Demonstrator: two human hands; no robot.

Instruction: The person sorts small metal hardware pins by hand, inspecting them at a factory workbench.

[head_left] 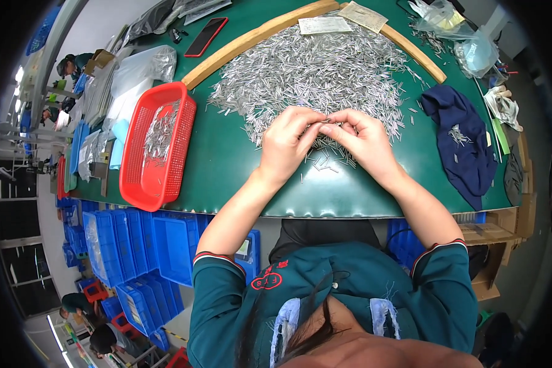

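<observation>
The left hand [283,144] and right hand [368,145] meet at the fingertips; I cannot tell if either grip pinches anything. Pins [306,67] spread around and past them to wood bars [257,33], with bare worktop [224,156] toward the red basket [180,147] and near edge.

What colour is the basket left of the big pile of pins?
Red; the basket shows best in the head view, silvery pins inside.

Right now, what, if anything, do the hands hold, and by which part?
Probably thin silvery metal pins, pinched by left hand and right hand together; exact part unclear.
</observation>
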